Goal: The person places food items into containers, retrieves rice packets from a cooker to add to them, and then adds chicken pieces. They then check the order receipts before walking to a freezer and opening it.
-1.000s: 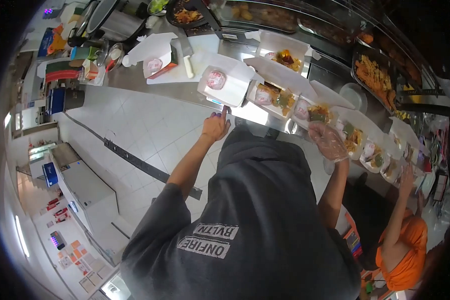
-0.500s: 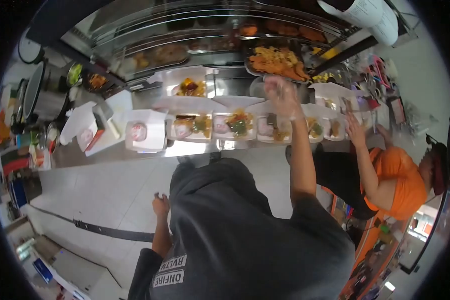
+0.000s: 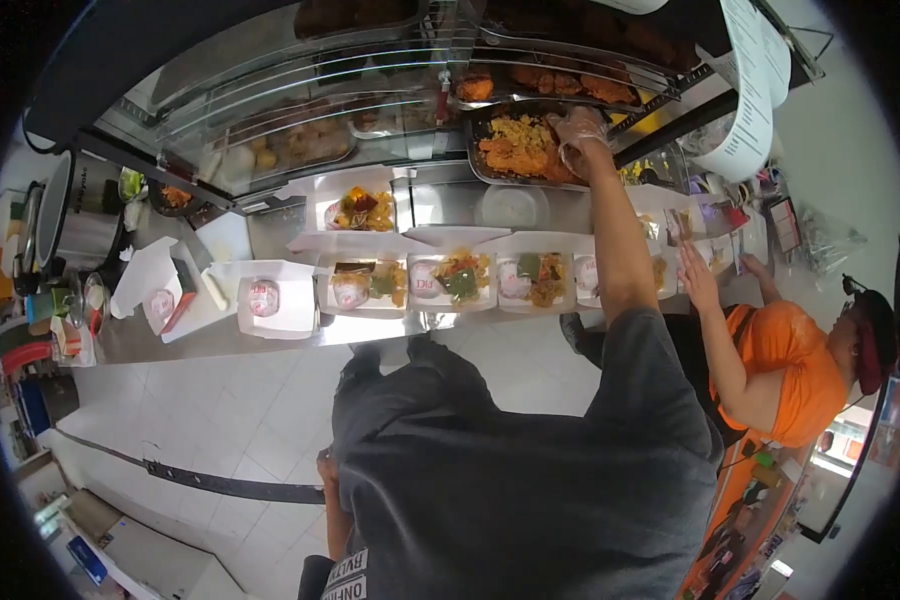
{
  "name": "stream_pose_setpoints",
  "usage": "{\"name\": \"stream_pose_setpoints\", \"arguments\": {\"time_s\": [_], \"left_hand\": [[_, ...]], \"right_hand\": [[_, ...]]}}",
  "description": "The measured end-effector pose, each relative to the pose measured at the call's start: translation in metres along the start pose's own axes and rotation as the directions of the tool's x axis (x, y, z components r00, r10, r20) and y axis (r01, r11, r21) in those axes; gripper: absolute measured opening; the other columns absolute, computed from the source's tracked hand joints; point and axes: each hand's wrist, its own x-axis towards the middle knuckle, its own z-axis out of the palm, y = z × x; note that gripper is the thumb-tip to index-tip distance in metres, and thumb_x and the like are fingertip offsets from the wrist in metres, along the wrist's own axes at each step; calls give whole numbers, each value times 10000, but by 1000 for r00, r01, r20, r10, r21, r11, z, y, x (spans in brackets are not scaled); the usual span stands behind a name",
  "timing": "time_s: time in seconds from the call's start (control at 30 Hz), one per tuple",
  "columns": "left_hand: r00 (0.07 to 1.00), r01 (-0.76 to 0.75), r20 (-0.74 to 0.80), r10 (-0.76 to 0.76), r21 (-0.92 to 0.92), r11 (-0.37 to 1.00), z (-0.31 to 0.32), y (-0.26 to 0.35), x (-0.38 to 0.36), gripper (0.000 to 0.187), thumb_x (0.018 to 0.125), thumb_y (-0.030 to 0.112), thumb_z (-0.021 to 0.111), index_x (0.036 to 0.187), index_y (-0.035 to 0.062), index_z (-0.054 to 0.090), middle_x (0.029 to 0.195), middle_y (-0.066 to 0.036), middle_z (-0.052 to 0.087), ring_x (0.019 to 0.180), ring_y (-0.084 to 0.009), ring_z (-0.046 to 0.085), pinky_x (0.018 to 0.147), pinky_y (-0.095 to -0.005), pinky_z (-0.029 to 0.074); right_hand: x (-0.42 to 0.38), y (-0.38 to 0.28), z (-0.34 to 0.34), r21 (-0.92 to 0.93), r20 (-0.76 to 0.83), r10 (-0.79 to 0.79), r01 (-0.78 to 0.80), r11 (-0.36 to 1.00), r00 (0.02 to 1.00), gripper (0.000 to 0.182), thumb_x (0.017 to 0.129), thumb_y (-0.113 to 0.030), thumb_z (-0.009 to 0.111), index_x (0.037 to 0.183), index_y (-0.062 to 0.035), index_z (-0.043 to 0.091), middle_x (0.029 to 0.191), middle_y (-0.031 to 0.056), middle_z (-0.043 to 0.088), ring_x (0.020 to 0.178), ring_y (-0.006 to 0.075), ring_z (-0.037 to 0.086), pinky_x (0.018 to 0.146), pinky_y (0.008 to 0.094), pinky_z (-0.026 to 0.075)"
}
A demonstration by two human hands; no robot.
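My right hand [image 3: 578, 130], in a clear plastic glove, reaches into a black tray [image 3: 480, 170] on the counter. The tray holds orange-brown fried pieces [image 3: 515, 158] under yellow crumbs [image 3: 522, 130]. My fingers curl down at its right side; what they hold, if anything, is hidden. Low beside my hip hangs my left hand [image 3: 326, 466], partly covered by my grey shirt, its fingers too small to read. In front of me stand open white food boxes [image 3: 278, 328] in a row, several holding a wrapped round packet [image 3: 351, 290] and food with a green piece [image 3: 463, 283].
Behind the boxes rises a glass display case [image 3: 300, 110] with wire racks. A round clear lid [image 3: 512, 207] lies near the tray. At the right, a co-worker in an orange shirt [image 3: 785, 370] has a hand [image 3: 698, 278] at the boxes. A large pot [image 3: 80, 205] stands left.
My right hand has moved forward from above the boxes into the black tray. The left hand has drawn down and back against my side. The view has shifted a little.
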Motion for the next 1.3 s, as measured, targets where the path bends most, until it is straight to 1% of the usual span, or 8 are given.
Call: {"name": "stream_pose_setpoints", "arguments": {"time_s": [0.27,0.4,0.47,0.6,0.67,0.8,0.93,1.3], "left_hand": [[999,-26,25,26,3,1000,10,-10,6,348,897,336,567,923,-3,643,872,-159,670,789,-269,650,727,-364,507],[957,60,277,-83,90,994,-57,200,0,318,930,269,508,870,-20,626,810,-128,644,733,-216,612,682,-335,485],[991,32,137,-8,-181,983,-58,240,12,286,943,215,469,885,-31,602,784,-107,622,701,-183,577,639,-334,464],[881,-314,280,381,-255,915,-53,422,25,280,967,241,481,966,-15,592,825,-69,624,756,-148,576,689,-295,455],[807,-216,446,387,-387,897,-43,523,13,281,978,259,488,1000,2,599,897,-44,629,796,-133,583,753,-273,457],[666,48,582,466,-657,752,20,647,5,338,977,301,511,1112,-7,541,1040,-82,594,869,-169,623,757,-270,496],[689,220,619,376,-673,706,97,722,22,423,954,261,563,1119,-95,406,1033,-159,544,887,-243,648,744,-287,569],[872,225,427,242,-787,575,150,724,13,305,939,167,586,899,64,301,815,-133,549,623,-245,653,525,-324,586]], "right_hand": [[-19,18,2,303,-147,-301,333,893,942,337,843,-299,603,1083,-75,679,1095,195,649,1054,324,607,911,375,467],[-64,50,-23,110,-287,-329,373,921,899,299,830,-269,605,1045,-76,683,1065,158,666,1031,301,619,889,365,476],[-78,64,-27,87,-355,-242,290,953,903,282,822,-271,614,1013,-77,690,1021,161,678,976,310,638,859,380,488],[-123,83,-21,98,-402,21,21,995,915,262,823,-281,605,920,-58,702,932,182,688,903,354,652,789,408,503],[-145,87,-3,210,-319,197,-133,969,927,279,826,-287,619,839,-17,689,845,167,698,751,311,678,692,398,521],[-173,33,30,943,83,295,-170,286,952,428,886,-378,595,673,-8,631,629,105,631,469,132,587,449,302,473],[-110,24,109,789,-2,306,-186,586,952,455,900,-382,545,621,-40,655,565,100,640,529,168,637,509,322,509],[-165,-3,48,640,40,479,-391,661,877,393,794,-347,558,746,16,699,769,203,670,780,330,675,732,412,520]]}}
